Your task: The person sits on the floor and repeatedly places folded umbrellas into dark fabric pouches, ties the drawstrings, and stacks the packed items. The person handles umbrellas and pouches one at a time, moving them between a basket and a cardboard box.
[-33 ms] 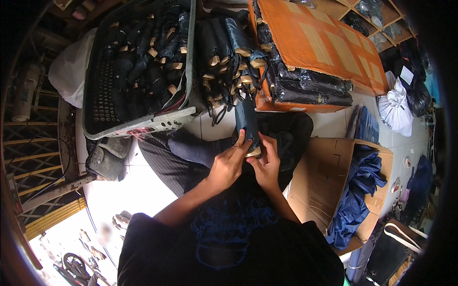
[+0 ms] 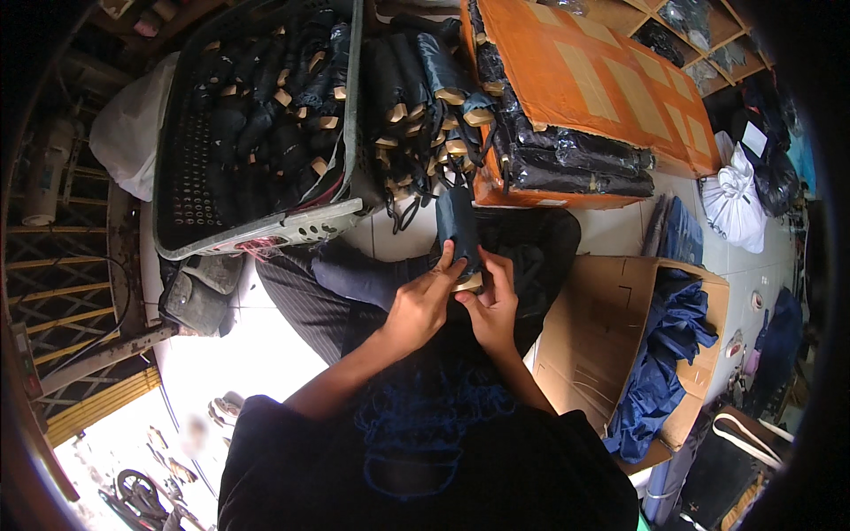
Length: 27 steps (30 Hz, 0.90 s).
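Observation:
A folded compact umbrella (image 2: 455, 221) in dark blue-green fabric stands out from between my hands, over my crossed legs. Its pale wooden handle end (image 2: 470, 282) points toward me. My left hand (image 2: 420, 311) grips the lower part from the left, with fingers pressed on the fabric. From the right, my right hand (image 2: 495, 308) closes round the same end, its thumb by the wooden handle. Just beyond lies a pile of similar umbrellas (image 2: 397, 75) with wooden handles and dark wrist straps.
A dark plastic basket (image 2: 354, 115) full of umbrellas stands at the far left. Beside the pile is an orange cardboard box (image 2: 567, 62) with plastic-wrapped dark packages (image 2: 575, 168). To my right, an open carton (image 2: 584, 345) holds blue fabric (image 2: 660, 372). A white tied bag (image 2: 737, 199) sits farther right.

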{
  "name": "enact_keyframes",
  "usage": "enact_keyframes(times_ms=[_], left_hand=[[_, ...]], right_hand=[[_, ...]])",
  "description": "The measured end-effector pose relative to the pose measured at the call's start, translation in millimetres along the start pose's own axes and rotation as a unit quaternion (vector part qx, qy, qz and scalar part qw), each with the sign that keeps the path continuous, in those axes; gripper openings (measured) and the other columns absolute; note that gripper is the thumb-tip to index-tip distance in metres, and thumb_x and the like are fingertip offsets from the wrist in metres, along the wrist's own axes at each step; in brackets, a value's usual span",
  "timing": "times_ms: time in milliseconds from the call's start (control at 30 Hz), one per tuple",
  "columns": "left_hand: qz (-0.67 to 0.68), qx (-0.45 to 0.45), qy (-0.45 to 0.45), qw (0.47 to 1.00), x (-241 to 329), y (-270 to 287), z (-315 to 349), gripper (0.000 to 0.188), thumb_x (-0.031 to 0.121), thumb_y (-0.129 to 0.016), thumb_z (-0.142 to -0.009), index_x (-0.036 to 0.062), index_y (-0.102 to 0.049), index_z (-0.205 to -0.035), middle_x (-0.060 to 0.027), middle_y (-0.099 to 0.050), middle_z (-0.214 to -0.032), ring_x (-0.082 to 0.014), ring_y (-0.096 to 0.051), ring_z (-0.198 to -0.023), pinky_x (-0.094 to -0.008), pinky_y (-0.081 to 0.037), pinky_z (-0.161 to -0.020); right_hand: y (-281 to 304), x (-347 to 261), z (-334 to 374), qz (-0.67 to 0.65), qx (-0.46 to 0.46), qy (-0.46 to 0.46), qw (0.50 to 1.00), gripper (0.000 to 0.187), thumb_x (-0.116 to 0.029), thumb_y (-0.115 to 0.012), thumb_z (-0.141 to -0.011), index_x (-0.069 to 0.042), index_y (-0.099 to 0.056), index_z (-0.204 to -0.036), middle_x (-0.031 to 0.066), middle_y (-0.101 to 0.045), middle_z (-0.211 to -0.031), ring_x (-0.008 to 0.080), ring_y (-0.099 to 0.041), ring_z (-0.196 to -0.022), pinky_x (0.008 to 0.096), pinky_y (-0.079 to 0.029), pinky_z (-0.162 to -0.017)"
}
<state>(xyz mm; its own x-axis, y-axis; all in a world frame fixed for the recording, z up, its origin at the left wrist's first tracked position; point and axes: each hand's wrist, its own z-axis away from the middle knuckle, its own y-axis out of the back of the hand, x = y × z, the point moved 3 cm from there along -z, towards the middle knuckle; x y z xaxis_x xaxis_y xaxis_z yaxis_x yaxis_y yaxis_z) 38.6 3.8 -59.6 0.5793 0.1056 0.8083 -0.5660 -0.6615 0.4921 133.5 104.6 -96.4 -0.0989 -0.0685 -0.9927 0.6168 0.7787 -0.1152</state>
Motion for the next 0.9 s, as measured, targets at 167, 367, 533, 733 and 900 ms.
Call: enact_keyframes(times_ms=[167, 367, 533, 733, 900], left_hand=[[0.117, -0.012, 0.102, 0.988, -20, 21, -7, 0.015, -0.002, -0.053, -0.09, -0.0023, -0.061, -0.103, -0.0215, -0.067, -0.1, -0.0229, -0.07, -0.081, -0.0293, -0.054, -0.068], [0.388, -0.063, 0.288, 0.873, -42, 36, -9, 0.013, 0.002, -0.052, -0.094, -0.0022, -0.059, -0.105, -0.0055, -0.062, -0.097, -0.01, -0.06, -0.073, -0.0245, -0.051, -0.069], [0.407, -0.063, 0.188, 0.892, -48, 41, -2, 0.018, -0.006, -0.057, -0.088, 0.0005, -0.06, -0.105, -0.0098, -0.052, -0.116, -0.0147, -0.059, -0.094, -0.0279, -0.05, -0.079], [0.209, -0.01, 0.064, 0.976, -28, 36, 5, 0.007, -0.002, -0.06, -0.088, -0.0001, -0.057, -0.095, -0.0105, -0.055, -0.106, -0.0145, -0.058, -0.087, -0.0268, -0.048, -0.073], [0.264, -0.011, 0.178, 0.948, -28, 32, 10, 0.013, 0.0, -0.062, -0.086, -0.0011, -0.054, -0.097, -0.0105, -0.058, -0.093, -0.0181, -0.059, -0.075, -0.0281, -0.048, -0.069]], right_hand=[[3, -41, -28, 0.398, -0.104, 0.209, 0.887, 0.091, -0.042, -0.086, -0.06, -0.001, -0.043, -0.128, 0.0192, -0.029, -0.142, 0.0369, -0.043, -0.124, 0.0458, -0.041, -0.1], [-4, -30, -40, 0.292, -0.224, 0.009, 0.93, 0.063, -0.028, -0.082, -0.064, -0.002, -0.056, -0.115, 0.0156, -0.064, -0.102, 0.0277, -0.062, -0.097, 0.0389, -0.047, -0.086], [2, -6, -29, 0.027, -0.246, -0.196, 0.949, 0.06, -0.028, -0.08, -0.064, 0.004, -0.054, -0.109, 0.0119, -0.061, -0.086, 0.0222, -0.063, -0.071, 0.0332, -0.051, -0.067], [-6, -1, -8, -0.247, -0.284, -0.308, 0.874, 0.055, -0.037, -0.068, -0.075, 0.001, -0.05, -0.111, 0.0113, -0.058, -0.081, 0.0177, -0.059, -0.058, 0.0274, -0.049, -0.053], [-7, 12, 1, -0.278, -0.267, -0.339, 0.858, 0.048, -0.033, -0.063, -0.079, 0.001, -0.05, -0.11, 0.0104, -0.058, -0.079, 0.0178, -0.06, -0.058, 0.0274, -0.049, -0.052]])
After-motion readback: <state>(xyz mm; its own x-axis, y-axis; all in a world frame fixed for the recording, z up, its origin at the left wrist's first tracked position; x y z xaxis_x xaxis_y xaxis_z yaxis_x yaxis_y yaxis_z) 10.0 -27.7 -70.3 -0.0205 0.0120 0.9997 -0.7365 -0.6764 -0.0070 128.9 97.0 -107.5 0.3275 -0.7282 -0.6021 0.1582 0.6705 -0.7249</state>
